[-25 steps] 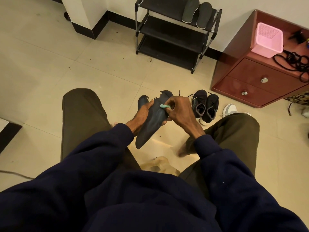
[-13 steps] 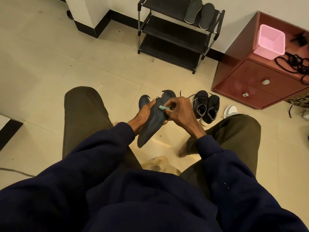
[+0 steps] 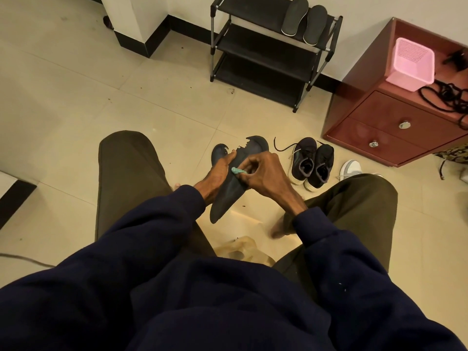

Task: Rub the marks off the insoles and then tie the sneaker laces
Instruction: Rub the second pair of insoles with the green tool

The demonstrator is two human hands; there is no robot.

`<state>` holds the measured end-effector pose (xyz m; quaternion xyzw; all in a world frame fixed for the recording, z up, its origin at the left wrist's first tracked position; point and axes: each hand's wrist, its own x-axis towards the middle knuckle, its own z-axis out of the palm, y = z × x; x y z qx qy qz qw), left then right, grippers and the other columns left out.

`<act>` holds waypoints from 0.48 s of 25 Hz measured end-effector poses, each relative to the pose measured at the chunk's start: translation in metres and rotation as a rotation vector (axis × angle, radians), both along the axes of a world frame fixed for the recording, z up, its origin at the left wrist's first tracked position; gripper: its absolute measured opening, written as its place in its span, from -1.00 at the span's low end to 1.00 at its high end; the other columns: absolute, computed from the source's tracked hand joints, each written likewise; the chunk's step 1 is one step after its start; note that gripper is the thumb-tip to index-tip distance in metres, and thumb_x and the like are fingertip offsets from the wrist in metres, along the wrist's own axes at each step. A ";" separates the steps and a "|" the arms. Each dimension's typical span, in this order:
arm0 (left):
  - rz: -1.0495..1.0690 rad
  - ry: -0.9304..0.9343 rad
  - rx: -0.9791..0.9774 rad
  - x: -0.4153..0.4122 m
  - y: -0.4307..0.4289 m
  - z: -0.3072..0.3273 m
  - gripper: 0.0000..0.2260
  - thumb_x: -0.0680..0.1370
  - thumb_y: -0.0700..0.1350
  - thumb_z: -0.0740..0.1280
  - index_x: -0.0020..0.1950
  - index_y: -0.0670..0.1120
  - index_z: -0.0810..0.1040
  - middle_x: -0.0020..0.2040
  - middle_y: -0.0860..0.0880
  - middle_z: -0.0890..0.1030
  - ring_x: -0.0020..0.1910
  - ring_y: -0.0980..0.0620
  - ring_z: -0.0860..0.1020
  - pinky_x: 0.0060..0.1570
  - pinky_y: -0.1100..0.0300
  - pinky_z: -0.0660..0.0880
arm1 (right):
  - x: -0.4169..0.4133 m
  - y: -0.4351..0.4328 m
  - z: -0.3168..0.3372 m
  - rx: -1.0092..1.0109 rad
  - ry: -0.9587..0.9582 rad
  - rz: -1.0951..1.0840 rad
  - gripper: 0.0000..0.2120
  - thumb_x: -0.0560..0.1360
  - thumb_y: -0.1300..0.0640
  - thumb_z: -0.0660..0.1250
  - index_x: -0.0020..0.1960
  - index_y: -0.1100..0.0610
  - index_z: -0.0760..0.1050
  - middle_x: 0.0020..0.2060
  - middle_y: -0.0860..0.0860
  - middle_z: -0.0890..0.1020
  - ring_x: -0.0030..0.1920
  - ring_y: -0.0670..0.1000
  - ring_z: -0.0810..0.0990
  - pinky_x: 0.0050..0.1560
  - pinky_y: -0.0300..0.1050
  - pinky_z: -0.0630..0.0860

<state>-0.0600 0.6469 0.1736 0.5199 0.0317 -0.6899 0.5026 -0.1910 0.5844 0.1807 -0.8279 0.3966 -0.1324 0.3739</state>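
hands meet at the centre of the frame, above the tiled floor [image 3: 76,97]. left hand [image 3: 217,173] grasps a dark insole [image 3: 228,196] along its left edge, thumb on its face, torn toe end pointing up the frame. right hand [image 3: 263,173] pinches a small teal piece [image 3: 236,171] in curled fingers, its tip touching the insole's middle. black sneakers [image 3: 312,163] stand side by side just right of the hands, one lace trailing loose. two more insoles [image 3: 304,20] lie on the shoe rack [image 3: 266,54] at upper centre.
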 end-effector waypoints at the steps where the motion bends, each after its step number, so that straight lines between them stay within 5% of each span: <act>1: -0.003 -0.015 -0.016 -0.002 0.000 -0.001 -0.61 0.74 0.05 0.07 0.14 -0.20 0.55 -0.19 -0.15 0.72 -0.32 -0.02 0.71 -0.37 0.19 0.62 | -0.001 -0.002 -0.002 -0.013 0.007 -0.040 -0.93 0.45 0.12 0.55 -0.15 0.10 0.70 -0.36 -0.11 0.67 -0.39 -0.15 0.66 -0.32 -0.14 0.65; 7: -0.014 0.019 0.020 -0.009 0.004 0.020 -0.50 0.71 0.14 0.13 0.47 -0.21 0.40 0.35 -0.28 0.55 0.12 -0.21 0.63 -0.08 -0.05 0.65 | -0.013 -0.020 -0.005 -0.027 0.001 -0.308 -0.88 0.46 0.05 0.54 -0.20 0.07 0.66 -0.38 -0.06 0.68 -0.40 -0.07 0.68 -0.36 0.03 0.68; 10: -0.007 0.056 0.042 -0.007 0.001 0.016 -0.50 0.72 0.15 0.08 0.38 -0.23 0.47 0.12 -0.21 0.65 0.01 -0.10 0.66 -0.03 0.04 0.62 | -0.007 -0.005 0.003 0.170 -0.043 -0.104 -0.90 0.46 0.16 0.57 -0.12 0.18 0.69 -0.32 0.02 0.71 -0.34 -0.05 0.71 -0.30 0.01 0.70; 12: 0.012 0.050 0.043 -0.005 0.001 0.017 -0.50 0.72 0.15 0.09 0.36 -0.25 0.49 -0.02 -0.18 0.70 -0.14 -0.06 0.71 -0.18 0.11 0.66 | -0.002 -0.002 -0.001 0.055 -0.004 -0.078 -0.92 0.47 0.12 0.55 -0.14 0.11 0.69 -0.34 -0.04 0.70 -0.36 -0.09 0.69 -0.31 0.01 0.69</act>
